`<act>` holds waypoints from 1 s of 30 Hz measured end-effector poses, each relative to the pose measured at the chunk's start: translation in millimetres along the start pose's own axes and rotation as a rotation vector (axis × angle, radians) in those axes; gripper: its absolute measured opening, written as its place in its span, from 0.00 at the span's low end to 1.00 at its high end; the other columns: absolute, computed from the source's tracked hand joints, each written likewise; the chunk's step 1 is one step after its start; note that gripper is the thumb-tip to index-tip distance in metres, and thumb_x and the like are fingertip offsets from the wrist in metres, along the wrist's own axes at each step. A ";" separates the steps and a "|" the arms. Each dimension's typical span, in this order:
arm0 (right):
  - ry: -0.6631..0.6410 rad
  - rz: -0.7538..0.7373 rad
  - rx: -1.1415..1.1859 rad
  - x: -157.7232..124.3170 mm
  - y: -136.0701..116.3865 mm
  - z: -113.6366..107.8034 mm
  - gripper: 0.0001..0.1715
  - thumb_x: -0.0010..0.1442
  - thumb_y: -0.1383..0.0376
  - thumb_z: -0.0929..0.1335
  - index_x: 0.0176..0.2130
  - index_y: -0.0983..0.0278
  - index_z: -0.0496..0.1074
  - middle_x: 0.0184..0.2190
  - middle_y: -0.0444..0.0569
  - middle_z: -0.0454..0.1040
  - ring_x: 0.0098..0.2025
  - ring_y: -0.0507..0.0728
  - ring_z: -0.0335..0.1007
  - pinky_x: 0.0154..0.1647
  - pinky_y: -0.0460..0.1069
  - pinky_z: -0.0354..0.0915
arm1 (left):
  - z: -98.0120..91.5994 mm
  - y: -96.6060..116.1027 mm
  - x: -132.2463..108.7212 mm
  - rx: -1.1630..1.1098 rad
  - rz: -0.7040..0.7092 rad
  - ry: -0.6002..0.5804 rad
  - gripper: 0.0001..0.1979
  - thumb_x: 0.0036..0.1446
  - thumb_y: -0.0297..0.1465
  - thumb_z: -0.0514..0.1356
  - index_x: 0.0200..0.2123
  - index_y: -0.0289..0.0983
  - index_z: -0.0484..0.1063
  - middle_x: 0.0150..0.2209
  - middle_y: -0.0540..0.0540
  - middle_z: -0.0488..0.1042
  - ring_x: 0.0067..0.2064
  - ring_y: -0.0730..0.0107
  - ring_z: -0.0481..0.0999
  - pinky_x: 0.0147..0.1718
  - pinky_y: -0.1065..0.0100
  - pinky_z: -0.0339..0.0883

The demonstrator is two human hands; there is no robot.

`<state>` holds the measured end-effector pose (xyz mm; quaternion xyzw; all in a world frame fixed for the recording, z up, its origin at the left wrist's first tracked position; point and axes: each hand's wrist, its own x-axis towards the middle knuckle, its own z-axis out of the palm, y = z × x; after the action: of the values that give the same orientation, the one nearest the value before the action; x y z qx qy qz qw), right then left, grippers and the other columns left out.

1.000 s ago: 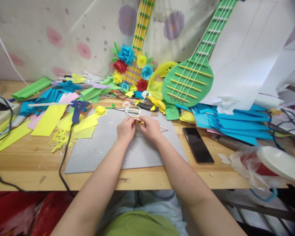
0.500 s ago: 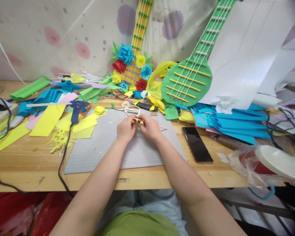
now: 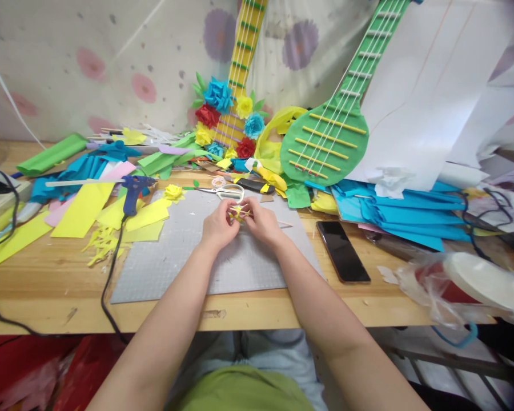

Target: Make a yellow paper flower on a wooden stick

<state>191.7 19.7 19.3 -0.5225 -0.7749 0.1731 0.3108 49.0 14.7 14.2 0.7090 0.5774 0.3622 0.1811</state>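
Over the grey cutting mat (image 3: 167, 268), my left hand (image 3: 219, 225) and my right hand (image 3: 261, 220) meet with bent fingers. Between their fingertips is a small yellow paper piece (image 3: 239, 213), pinched from both sides, with what looks like a thin pale stick across it. The fingers hide much of its shape. Just beyond the hands lie white-handled scissors (image 3: 230, 193). A thin light stick (image 3: 285, 224) shows on the mat past my right hand. At the mat's far left edge sits a finished yellow paper flower (image 3: 173, 193), with a small green leaf (image 3: 196, 184) nearby.
To the left are a blue glue gun (image 3: 132, 194) with its cord and yellow paper strips (image 3: 83, 211). A utility knife (image 3: 255, 185) lies behind the scissors. A phone (image 3: 343, 251) is on the right. Behind stand a green paper instrument (image 3: 325, 142) and a yellow one (image 3: 240, 68).
The fingers of both hands have shifted slightly around the yellow paper piece, and more of it shows between them. Everything else on the table stays put.
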 end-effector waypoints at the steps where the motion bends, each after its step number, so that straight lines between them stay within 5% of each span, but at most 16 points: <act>1: 0.000 -0.004 0.003 -0.4 -1.0 -1.2 0.17 0.54 0.64 0.62 0.46 0.58 0.58 0.37 0.42 0.73 0.34 0.52 0.69 0.36 0.48 0.61 | -0.2 -0.4 0.3 -0.034 -0.010 -0.010 0.20 0.45 0.26 0.56 0.43 0.44 0.61 0.30 0.53 0.71 0.28 0.74 0.70 0.29 0.71 0.60; 6: 0.085 0.037 -0.056 0.0 -5.9 -8.6 0.13 0.58 0.58 0.58 0.41 0.61 0.61 0.35 0.45 0.72 0.32 0.52 0.67 0.32 0.47 0.59 | 1.7 -7.2 4.8 -0.276 -0.024 -0.022 0.20 0.44 0.26 0.56 0.43 0.41 0.58 0.31 0.54 0.70 0.24 0.79 0.65 0.26 0.74 0.59; 13: 0.123 0.046 -0.202 3.3 1.5 -3.2 0.10 0.58 0.62 0.59 0.32 0.61 0.66 0.32 0.46 0.72 0.36 0.54 0.66 0.33 0.47 0.57 | 8.1 -13.9 10.3 -0.537 -0.068 -0.007 0.22 0.40 0.25 0.58 0.41 0.39 0.55 0.27 0.56 0.67 0.21 0.83 0.61 0.24 0.77 0.58; 19: 0.113 0.044 -0.170 0.3 2.6 0.0 0.07 0.56 0.63 0.61 0.34 0.61 0.67 0.32 0.45 0.72 0.33 0.53 0.65 0.31 0.46 0.56 | 7.0 -8.5 11.2 -0.751 -0.309 -0.035 0.27 0.35 0.27 0.61 0.40 0.39 0.52 0.25 0.57 0.66 0.22 0.80 0.65 0.20 0.75 0.63; 30: 0.090 0.043 -0.135 -0.3 -5.3 2.1 0.12 0.56 0.56 0.62 0.29 0.62 0.65 0.29 0.44 0.71 0.30 0.50 0.63 0.30 0.44 0.54 | 8.9 -11.0 11.8 -0.766 -0.310 -0.026 0.26 0.36 0.27 0.62 0.39 0.39 0.53 0.24 0.57 0.65 0.22 0.81 0.65 0.20 0.74 0.66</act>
<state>186.7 17.5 20.8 -0.5659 -0.7587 0.1033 0.3056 48.7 30.3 4.4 0.4994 0.4985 0.5103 0.4917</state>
